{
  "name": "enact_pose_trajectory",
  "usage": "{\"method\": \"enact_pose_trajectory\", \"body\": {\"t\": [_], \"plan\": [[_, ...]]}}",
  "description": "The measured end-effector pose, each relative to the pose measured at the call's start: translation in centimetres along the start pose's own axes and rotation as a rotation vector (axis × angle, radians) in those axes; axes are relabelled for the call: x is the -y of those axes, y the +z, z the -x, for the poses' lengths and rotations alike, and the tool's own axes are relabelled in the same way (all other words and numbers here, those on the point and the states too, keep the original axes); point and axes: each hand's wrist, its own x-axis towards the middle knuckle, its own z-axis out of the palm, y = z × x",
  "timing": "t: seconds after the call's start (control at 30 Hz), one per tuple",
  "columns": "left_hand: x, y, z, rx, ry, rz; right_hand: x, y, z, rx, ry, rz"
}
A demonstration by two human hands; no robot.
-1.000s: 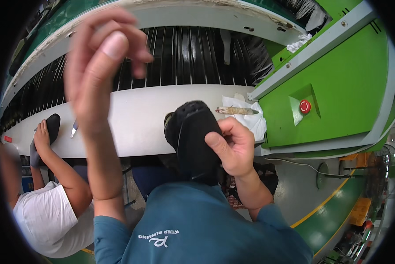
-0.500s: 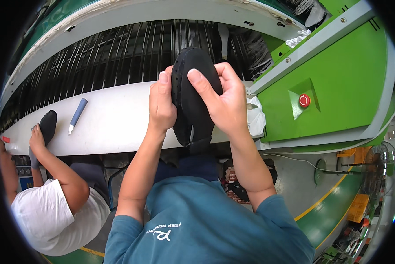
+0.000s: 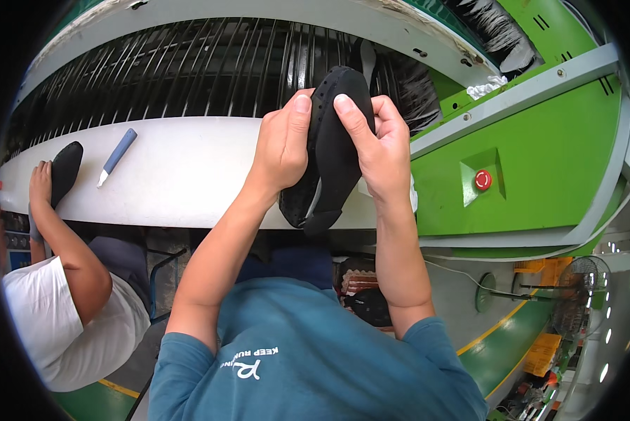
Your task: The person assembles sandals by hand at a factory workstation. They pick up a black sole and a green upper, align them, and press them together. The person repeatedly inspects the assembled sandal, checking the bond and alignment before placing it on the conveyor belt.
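Note:
A black shoe sole [image 3: 334, 165] is held up over the white worktop, toe end pointing away from me. Small holes run along its left rim, and a smooth black layer covers its face. At the heel end a gap shows between this layer and the rim. My left hand [image 3: 285, 144] grips the left edge, its thumb lying along the rim near the toe. On the other side, my right hand [image 3: 383, 147] presses its thumb onto the smooth face, with its fingers curled behind the sole. The fingers behind are partly hidden.
On the white worktop [image 3: 182, 168] lies a blue-handled tool with a pale tip [image 3: 121, 151]. Metal rods [image 3: 175, 77] stretch behind it. At left, a co-worker's hand [image 3: 41, 184] holds another black sole [image 3: 66, 168]. A green machine [image 3: 539, 168] with a red button [image 3: 483, 180] stands right.
Both hands have moved to the right with the sole, keeping their grip. The gap at the heel end shows more clearly. The view has shifted slightly.

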Motion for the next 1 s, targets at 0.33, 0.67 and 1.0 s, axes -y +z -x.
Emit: {"method": "enact_pose_trajectory", "body": {"t": [0.33, 0.67, 1.0], "plan": [[0.5, 0.6, -0.1, 0.014, 0.061, -0.145, 0.6, -1.4, -0.4, 0.054, 0.052, -0.061], [-0.1, 0.5, -0.3, 0.005, 0.108, -0.152, -0.1, -2.1, -0.7, 0.175, 0.037, -0.105], [-0.3, 0.3, 0.0, 0.03, 0.093, -0.143, -0.1, -3.2, -0.1, 0.29, 0.009, -0.059]]}}
